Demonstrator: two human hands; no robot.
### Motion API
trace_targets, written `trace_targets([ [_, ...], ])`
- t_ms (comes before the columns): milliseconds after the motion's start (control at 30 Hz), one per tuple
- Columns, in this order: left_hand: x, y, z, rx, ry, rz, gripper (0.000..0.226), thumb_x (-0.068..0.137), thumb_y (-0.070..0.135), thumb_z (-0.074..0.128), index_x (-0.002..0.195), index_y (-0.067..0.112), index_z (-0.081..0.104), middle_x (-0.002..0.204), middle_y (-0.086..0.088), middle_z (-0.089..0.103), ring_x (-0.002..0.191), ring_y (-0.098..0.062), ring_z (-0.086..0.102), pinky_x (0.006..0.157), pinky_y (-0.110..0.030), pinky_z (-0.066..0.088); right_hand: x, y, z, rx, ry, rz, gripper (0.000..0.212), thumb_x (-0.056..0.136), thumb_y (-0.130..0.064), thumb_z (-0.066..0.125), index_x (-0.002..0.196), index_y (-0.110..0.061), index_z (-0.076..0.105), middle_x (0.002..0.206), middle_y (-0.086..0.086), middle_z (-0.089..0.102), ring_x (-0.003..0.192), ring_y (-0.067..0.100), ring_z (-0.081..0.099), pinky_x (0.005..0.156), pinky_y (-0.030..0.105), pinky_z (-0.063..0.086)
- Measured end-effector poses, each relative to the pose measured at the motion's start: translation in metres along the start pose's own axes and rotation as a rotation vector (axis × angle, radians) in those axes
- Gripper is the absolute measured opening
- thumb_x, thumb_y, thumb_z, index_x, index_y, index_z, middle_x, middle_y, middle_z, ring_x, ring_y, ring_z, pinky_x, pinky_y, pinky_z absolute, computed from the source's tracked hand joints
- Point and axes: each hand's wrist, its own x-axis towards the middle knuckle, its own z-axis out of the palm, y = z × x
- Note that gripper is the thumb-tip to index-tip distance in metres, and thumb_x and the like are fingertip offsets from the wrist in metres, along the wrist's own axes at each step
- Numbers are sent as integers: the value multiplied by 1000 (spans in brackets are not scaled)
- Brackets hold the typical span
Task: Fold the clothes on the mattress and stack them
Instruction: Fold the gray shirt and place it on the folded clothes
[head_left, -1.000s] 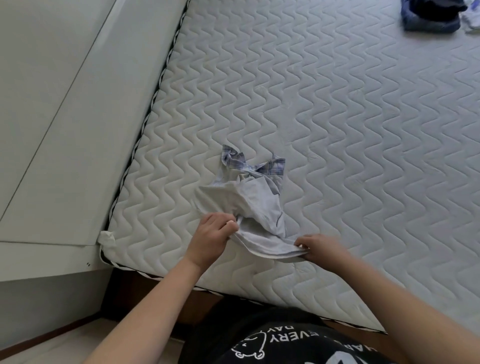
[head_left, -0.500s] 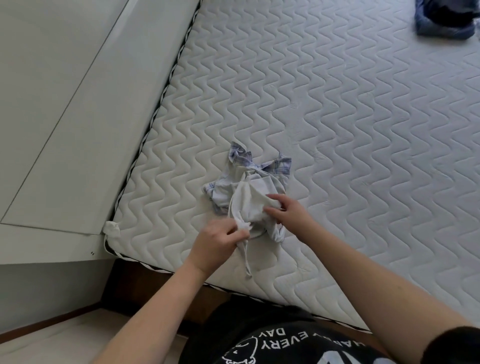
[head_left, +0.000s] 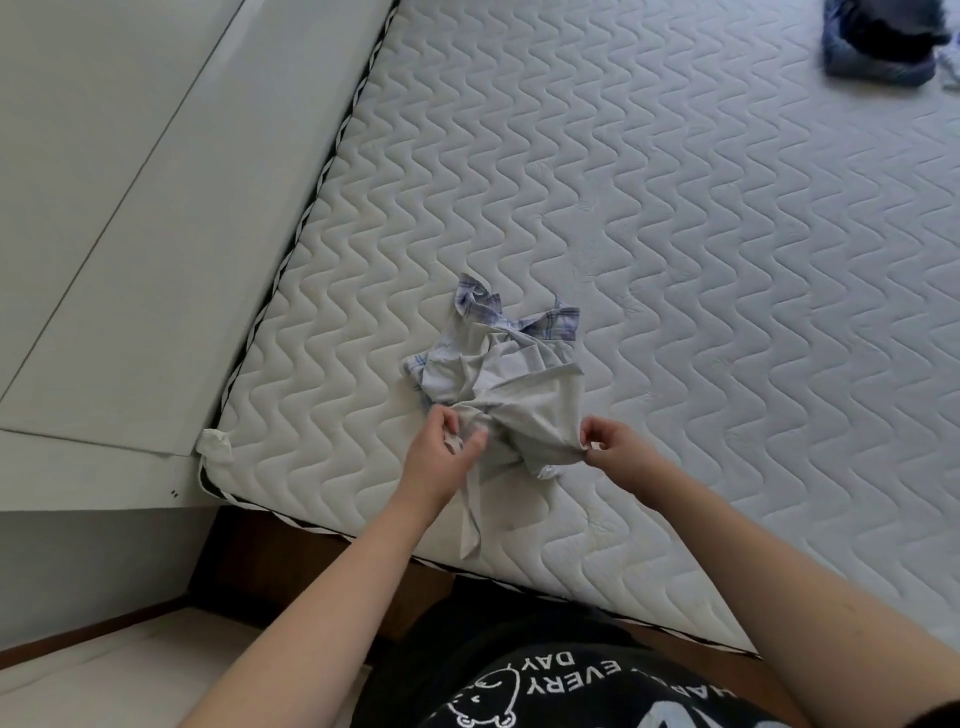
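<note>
Both hands pinching: left hand and right hand grip the crumpled grey garment on the mattress.

I see the dark blue and black pile of clothes cut off by the top edge, a white scrap of fabric clipped at the right edge, and my left fingertips partly buried in the crumpled grey garment with plaid trim.

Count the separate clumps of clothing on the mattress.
2: the crumpled grey-and-plaid garment near the front edge, held by both hands, and a dark pile at the far right corner, partly cut off, possibly several pieces.
</note>
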Motion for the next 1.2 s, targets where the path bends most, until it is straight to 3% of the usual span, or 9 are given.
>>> trace_targets([
  [167, 7, 11, 8, 145, 57, 152, 35, 77, -4, 53, 86, 25, 36, 68, 6, 39, 55, -4, 40, 51, -24, 26, -7, 7, 1, 330, -103, 90, 25, 65, -12, 64, 88, -19, 57, 88, -3, 60, 80, 14, 54, 69, 22, 43],
  [300, 11, 18, 4, 245, -89, 264, 45, 82, 0, 49, 96, 40, 34, 75, -14, 52, 54, -11, 43, 52, -21, 32, 7, 13, -2, 520, 6, 176, 62, 87, -40, 68, 142, -29, 41, 134, 0, 52, 124, 21, 50, 110, 41, 35],
  [400, 12, 22, 0, 337, -197, 351, 40, 82, 6, 48, 100, 40, 36, 71, -14, 56, 58, -15, 49, 55, -27, 39, 14, 6, -2, 525, -43, 177, 99, 69, -60, 72, 151, -34, 24, 136, -2, 45, 129, 21, 46, 113, 43, 32],
  [467, 12, 25, 0, 388, -248, 393, 35, 82, 11, 47, 104, 35, 36, 73, -6, 62, 63, -16, 53, 56, -35, 41, 19, 0, 0, 562, -68, 159, 99, 70, -53, 75, 151, -33, 24, 137, 0, 46, 128, 22, 49, 106, 40, 39],
  [567, 11, 26, -1, 458, -255, 444, 33, 81, 17, 48, 108, 32, 36, 71, 10, 61, 74, -18, 59, 56, -33, 42, 22, -8, 1, 565, -78, 119, 64, 80, -30, 77, 134, -13, 49, 125, 6, 65, 110, 21, 66, 90, 34, 55],
  [833, 22, 20, -23, 760, -233, 435, 49, 81, 22, 67, 122, 30, 43, 102, -3, 65, 86, -28, 62, 61, -30, 38, 7, -9, -37, 447, 66, -53, 12, 83, -11, 75, 93, -13, 70, 88, 2, 73, 90, 20, 66, 78, 29, 54],
  [967, 26, 15, -38, 866, -147, 367, 37, 85, 17, 62, 120, 26, 55, 98, -11, 67, 88, -36, 63, 64, -35, 42, -3, 0, -61, 78, 136, -150, 36, 79, 8, 68, 74, -28, 69, 77, -3, 64, 77, 16, 56, 73, 30, 44],
  [1100, 25, 21, -36, 905, -173, 412, 22, 88, 25, 57, 109, 22, 62, 96, -8, 69, 89, -35, 63, 64, -37, 43, -11, -1, -63, -62, 86, -163, 39, 81, 0, 69, 79, -39, 70, 73, -16, 65, 71, 5, 57, 69, 22, 45],
  [1200, 21, 30, -25, 935, -204, 450, 25, 95, 38, 51, 102, 18, 64, 95, -7, 70, 88, -33, 63, 61, -36, 37, -18, -4, -53, -32, 39, -114, 18, 81, -27, 78, 91, -39, 69, 81, -16, 68, 77, 4, 63, 69, 20, 51],
])
